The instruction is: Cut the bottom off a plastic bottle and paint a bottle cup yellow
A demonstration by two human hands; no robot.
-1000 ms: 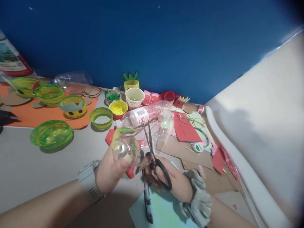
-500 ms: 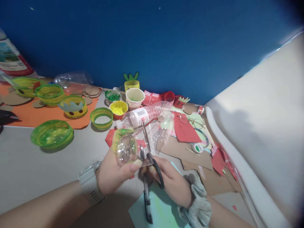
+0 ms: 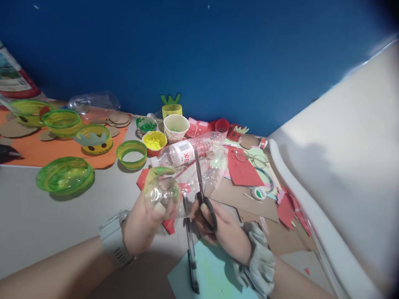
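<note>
My left hand holds a clear plastic bottle piece above the worktop, its fingers clamped around the plastic. My right hand has its fingers closed on the black handles of a pair of scissors, the blades pointing up and away from me at the right end of the plastic; whether they touch it I cannot tell. Below, a slim dark tool lies partly over a pale blue sheet. Beyond, a labelled clear bottle lies on its side near a cup of yellow scraps.
</note>
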